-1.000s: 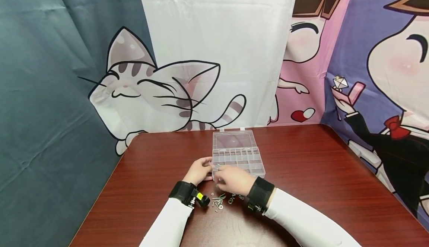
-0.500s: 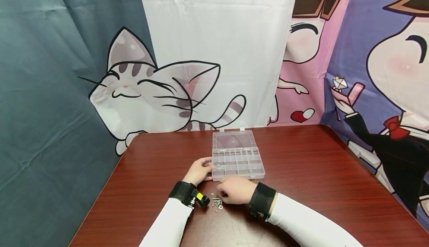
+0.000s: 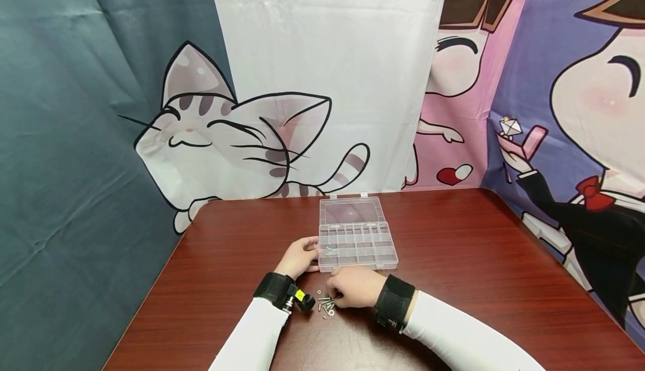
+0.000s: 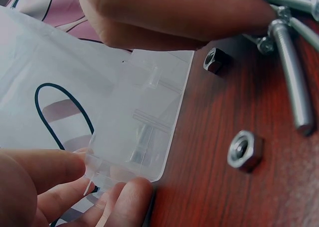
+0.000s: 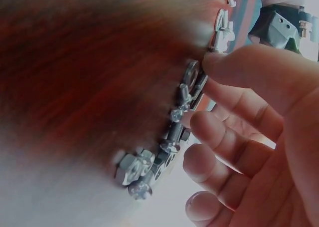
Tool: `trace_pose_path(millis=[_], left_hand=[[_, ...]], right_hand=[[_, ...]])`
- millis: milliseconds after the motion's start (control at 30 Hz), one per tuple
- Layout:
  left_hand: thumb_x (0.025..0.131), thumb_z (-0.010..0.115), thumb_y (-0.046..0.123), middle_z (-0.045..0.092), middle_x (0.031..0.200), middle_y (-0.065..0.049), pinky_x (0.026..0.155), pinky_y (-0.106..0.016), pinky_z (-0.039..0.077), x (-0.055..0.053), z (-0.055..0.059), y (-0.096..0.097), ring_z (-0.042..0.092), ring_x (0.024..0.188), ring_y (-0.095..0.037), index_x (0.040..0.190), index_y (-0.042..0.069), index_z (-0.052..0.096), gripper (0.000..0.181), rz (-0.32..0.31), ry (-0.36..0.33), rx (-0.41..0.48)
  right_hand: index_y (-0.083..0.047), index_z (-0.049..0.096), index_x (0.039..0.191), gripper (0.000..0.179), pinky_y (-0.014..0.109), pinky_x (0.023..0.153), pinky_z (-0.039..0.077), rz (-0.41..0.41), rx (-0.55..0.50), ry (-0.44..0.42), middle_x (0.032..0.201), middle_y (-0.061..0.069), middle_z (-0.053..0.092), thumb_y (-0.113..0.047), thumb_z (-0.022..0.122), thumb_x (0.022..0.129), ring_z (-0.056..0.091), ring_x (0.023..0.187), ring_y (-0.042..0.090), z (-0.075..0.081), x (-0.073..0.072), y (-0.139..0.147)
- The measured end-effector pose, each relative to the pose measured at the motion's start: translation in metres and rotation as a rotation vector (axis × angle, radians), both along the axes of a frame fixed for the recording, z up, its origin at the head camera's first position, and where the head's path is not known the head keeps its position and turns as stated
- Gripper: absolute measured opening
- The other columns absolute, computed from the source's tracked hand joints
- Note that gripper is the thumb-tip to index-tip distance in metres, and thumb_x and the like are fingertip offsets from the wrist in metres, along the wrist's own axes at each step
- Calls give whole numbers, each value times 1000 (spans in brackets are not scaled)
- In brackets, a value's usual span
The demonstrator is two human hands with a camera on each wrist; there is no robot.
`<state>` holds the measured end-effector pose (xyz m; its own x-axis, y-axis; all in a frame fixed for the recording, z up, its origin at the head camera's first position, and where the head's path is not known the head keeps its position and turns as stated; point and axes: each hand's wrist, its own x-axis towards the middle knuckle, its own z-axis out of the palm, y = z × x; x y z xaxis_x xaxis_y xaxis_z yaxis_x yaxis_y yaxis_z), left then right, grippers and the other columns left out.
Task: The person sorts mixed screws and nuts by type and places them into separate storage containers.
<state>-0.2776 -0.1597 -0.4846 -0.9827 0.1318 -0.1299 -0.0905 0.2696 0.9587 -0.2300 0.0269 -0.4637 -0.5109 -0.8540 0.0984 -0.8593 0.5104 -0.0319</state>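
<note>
While two white sleeves (image 3: 250, 340) reach in from the near side, each wrist wears a black band (image 3: 274, 288); a yellow patch (image 3: 300, 294) marks the gear at the left one, and anything printed on it is too small to read. Loose hardware lies in a small heap on the dark reddish wooden surface (image 3: 468, 248), between the wrists and just short of the case: screws (image 4: 290, 77), hex nuts (image 4: 245, 149) and at least one flat washer (image 5: 191, 75). The right hand (image 3: 356, 287) is down at this heap, its thumb and forefinger tips close together among the pieces and the other fingers loosely curled; whether a piece is clamped between them, I cannot tell. The left hand (image 3: 297, 259) has its thumb and fingers clamped on the left edge of the clear plastic case (image 3: 387, 252), near its front corner. The case stands open, divided into compartments, with at least one screw (image 3: 331, 250) in a compartment on its left side. Its lid (image 3: 351, 211) lies folded back, the tabs reaching the surface's far edge. To the left and right of the case the surface runs wide, out to slanting side edges. Behind it hangs a printed cloth (image 3: 322, 35) with a cartoon cat (image 3: 191, 130) and cartoon people.
</note>
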Motion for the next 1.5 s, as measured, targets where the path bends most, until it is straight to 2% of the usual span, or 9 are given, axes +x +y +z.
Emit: trace_pose_path(millis=[167,233,567,733,900,1100,1233,1367,1500], left_hand=[[91,56,9,53,124,-23,66,-36,57,-1,0,0,60,100,-30,135,1,43,47,-5,4,5],[90,57,10,54,122,-21,64,-33,57,-3,-4,0,61,98,-26,134,4,45,47,6,6,-3],[90,57,11,53,124,-21,63,-32,57,-5,-7,-1,61,97,-24,135,4,44,47,-2,-3,3],[90,57,11,53,124,-21,63,-32,57,-5,-7,-1,61,98,-23,135,4,44,47,-6,1,-1],[90,57,11,53,123,-20,63,-32,57,-3,-6,-1,61,97,-24,135,4,45,47,-4,2,-13],[91,55,11,54,122,-20,65,-32,57,-2,-5,-1,62,94,-23,135,4,44,46,-9,-4,0],[92,55,11,55,121,-19,64,-32,57,-3,-5,-1,62,95,-23,135,4,44,45,-12,1,-5],[91,56,12,55,120,-18,63,-31,57,-4,-6,-2,61,95,-23,135,5,45,46,-8,3,-11],[91,57,11,56,120,-19,63,-32,57,-6,-8,-1,61,93,-22,135,4,45,46,-12,-3,0]], right_hand=[[-26,61,71,11,15,53,37,30,-6,46,68,-15,46,-26,72,72,46,61,1,-1,-1,0],[-26,60,69,12,16,52,37,35,-12,73,68,-15,46,-25,72,72,46,60,0,-2,-1,0],[-23,58,65,15,24,51,43,33,2,254,65,-11,50,-24,71,71,53,60,7,-3,4,-2],[-23,58,65,14,24,51,43,34,5,267,65,-11,51,-24,71,71,53,60,7,-3,3,-2],[-22,57,66,15,23,51,41,32,-3,210,64,-12,50,-22,72,71,51,58,6,-3,2,-1],[-21,53,67,18,19,49,37,-5,-22,84,62,-13,45,-21,69,72,44,55,4,1,1,0],[-20,50,66,18,16,48,33,-79,-80,-66,59,-15,42,-20,66,74,40,53,2,5,-1,1],[-21,51,66,16,15,46,33,-186,-197,-225,58,-15,44,-16,64,74,41,51,0,12,-5,3],[-20,52,68,15,17,48,37,-274,-323,-295,60,-13,49,-13,62,77,43,53,1,16,-13,7]])
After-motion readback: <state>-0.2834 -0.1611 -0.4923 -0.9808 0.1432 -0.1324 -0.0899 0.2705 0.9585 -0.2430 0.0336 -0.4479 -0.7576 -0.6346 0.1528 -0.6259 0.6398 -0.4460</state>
